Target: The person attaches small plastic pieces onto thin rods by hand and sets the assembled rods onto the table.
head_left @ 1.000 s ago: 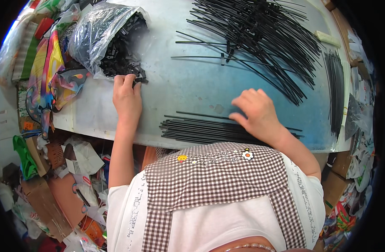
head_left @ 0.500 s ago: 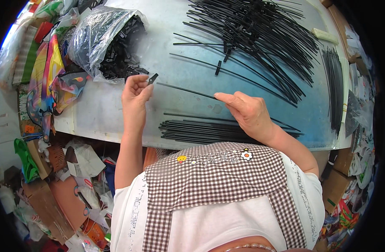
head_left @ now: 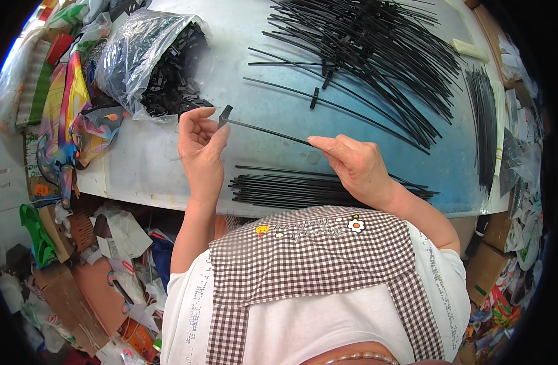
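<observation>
Between thumb and fingers of my left hand (head_left: 201,139) is a small black plastic connector (head_left: 226,113), tilted upward. My right hand (head_left: 353,164) pinches a thin black rod (head_left: 268,131), which runs leftward. The rod's left end meets the connector or lies right against it; I cannot tell whether it is inside. Below my right hand lies a bundle of loose black rods (head_left: 285,190) along the table's near edge. Just beyond my left hand, a clear plastic bag (head_left: 129,61) spills many black connectors (head_left: 169,91).
A large heap of rods with connectors fitted (head_left: 364,55) covers the far right of the table (head_left: 230,36). One such rod (head_left: 327,109) lies nearer. Another rod bundle (head_left: 486,128) rests at the right edge. Colourful fabric (head_left: 66,115) hangs at left; boxes and scraps crowd the floor.
My left hand has brought the connector slightly right and turned it more upright, up to the rod's left end. The gap between them has closed. My right hand has barely moved.
</observation>
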### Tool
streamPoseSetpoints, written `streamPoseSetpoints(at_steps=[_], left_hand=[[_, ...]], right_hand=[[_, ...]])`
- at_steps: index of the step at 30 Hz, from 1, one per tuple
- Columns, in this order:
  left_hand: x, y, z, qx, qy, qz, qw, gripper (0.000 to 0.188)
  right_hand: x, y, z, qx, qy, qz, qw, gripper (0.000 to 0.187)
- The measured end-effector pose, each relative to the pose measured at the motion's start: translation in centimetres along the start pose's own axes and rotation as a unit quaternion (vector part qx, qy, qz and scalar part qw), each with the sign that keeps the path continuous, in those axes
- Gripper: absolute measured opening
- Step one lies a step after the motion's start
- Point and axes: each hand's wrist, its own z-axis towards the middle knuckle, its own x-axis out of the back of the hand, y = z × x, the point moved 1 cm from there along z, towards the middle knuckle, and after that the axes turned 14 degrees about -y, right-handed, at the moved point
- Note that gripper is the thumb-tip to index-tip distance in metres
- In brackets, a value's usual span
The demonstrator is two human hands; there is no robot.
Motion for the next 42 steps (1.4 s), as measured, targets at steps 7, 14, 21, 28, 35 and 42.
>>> streamPoseSetpoints(at_steps=[7,14,21,28,35,42], left_hand=[[-0.4,-1.3,-0.4,-0.144,0.006,0.158,0.977,0.027],[-0.4,-1.4,0.4,-0.239,-0.015,0.203,0.949,0.026],[-1.4,-1.6,0.3,-0.312,-0.099,0.295,0.898,0.031],[-6.4,0.3,-1.4,-0.393,-0.119,0.309,0.858,0.031],[3.8,-3.4,-0.9,-0.052,0.098,0.425,0.898,0.021],[6.7,-5.9,0.8,-0.006,0.071,0.463,0.883,0.017]], right_hand=[[0.7,-0.3,-0.4,-0.007,-0.006,-0.050,0.999,0.035],[0.5,0.1,-0.6,-0.049,-0.042,0.200,0.978,0.033],[0.6,-0.4,0.0,-0.029,-0.022,0.129,0.991,0.030],[-0.1,-0.5,4.0,-0.013,0.053,-0.034,0.998,0.030],[2.0,0.8,1.0,-0.002,0.024,-0.176,0.984,0.026],[-1.0,1.4,-2.4,-0.018,-0.187,-0.108,0.976,0.024]])
